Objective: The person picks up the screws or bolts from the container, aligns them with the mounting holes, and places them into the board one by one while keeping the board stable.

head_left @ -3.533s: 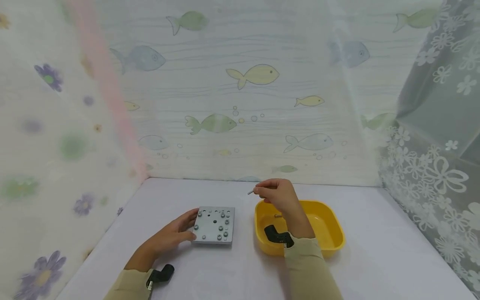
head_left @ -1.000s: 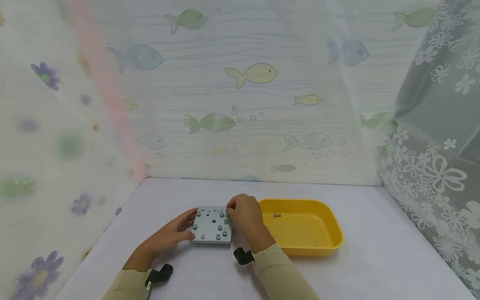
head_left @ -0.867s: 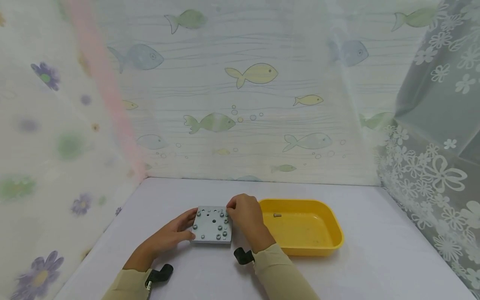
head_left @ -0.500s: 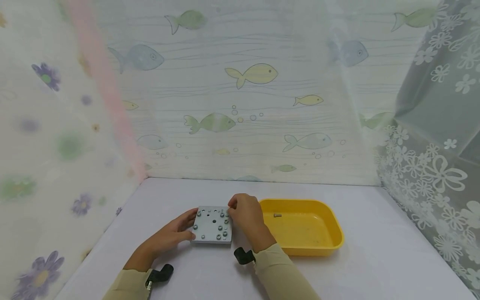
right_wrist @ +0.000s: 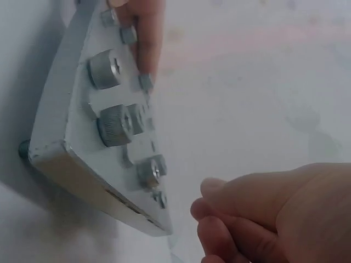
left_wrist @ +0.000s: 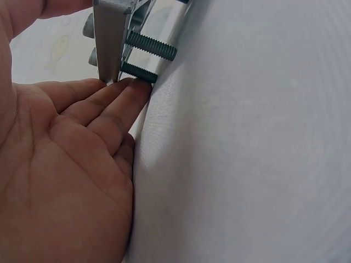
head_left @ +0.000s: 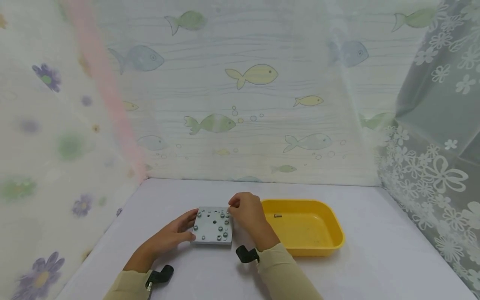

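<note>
A square silver metal plate (head_left: 206, 227) with holes and several socket-head bolts (right_wrist: 115, 125) stands just off the white table. Below it, threaded bolt ends (left_wrist: 152, 45) stick out in the left wrist view. My left hand (head_left: 170, 233) grips the plate's left edge, thumb at the near corner and fingers at the far one. By the far right corner is my right hand (head_left: 249, 212), its fingers loosely curled. In the right wrist view its fingertips (right_wrist: 211, 189) are apart from the plate, with nothing seen between them.
A yellow plastic tray (head_left: 333, 233) sits right of the plate, partly behind my right hand. One small bolt (head_left: 277, 216) lies in it. Black wrist cameras (head_left: 162, 274) jut from both sleeves. Patterned curtains (head_left: 255, 125) close off the back and sides.
At 3.5 s ago my right hand pinched a small bolt above the tray's edge. It moved left to the plate's far right corner, then drew back slightly, the bolt no longer in its fingers.
</note>
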`<state>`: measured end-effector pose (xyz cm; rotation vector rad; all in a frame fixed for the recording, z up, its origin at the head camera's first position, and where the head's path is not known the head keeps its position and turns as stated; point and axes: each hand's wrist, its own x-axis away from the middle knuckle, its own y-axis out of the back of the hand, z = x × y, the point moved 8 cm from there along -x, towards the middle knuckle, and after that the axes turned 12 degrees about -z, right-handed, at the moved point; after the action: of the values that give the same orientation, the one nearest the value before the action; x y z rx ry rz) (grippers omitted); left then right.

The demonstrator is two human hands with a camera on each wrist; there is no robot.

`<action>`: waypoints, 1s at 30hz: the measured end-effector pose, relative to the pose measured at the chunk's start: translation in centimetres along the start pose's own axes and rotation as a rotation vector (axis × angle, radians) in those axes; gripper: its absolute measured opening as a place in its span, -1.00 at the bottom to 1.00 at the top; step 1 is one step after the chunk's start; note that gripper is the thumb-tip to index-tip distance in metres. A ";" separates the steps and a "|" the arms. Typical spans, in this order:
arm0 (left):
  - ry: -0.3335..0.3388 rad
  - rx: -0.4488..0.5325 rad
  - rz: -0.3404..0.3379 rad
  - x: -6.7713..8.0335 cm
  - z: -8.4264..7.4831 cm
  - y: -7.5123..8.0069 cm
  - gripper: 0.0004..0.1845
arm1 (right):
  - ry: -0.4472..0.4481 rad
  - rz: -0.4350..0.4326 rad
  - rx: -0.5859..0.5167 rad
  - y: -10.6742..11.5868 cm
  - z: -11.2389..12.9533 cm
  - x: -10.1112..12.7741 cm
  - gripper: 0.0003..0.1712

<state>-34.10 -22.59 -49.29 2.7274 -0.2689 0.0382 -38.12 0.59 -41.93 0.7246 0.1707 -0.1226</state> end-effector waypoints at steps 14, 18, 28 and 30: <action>-0.013 0.015 -0.006 -0.1 0.4 0.1 -0.02 | 0.076 0.173 -0.121 4.6 -0.2 -0.8 -0.85; -0.007 0.015 -0.007 -0.2 0.4 0.1 -0.02 | 0.068 0.224 -0.091 6.4 -1.7 -1.4 -0.84; -0.014 0.007 0.005 0.0 0.0 0.1 -0.03 | 0.124 0.352 -0.030 8.9 -5.6 -2.4 -0.83; -0.016 0.015 0.013 0.0 -0.1 0.0 -0.02 | 0.110 0.380 -0.030 9.1 -6.5 -2.6 -0.80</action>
<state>-34.05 -22.57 -49.24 2.7419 -0.2922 0.0218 -39.80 11.79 -40.29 0.7229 0.1372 0.2818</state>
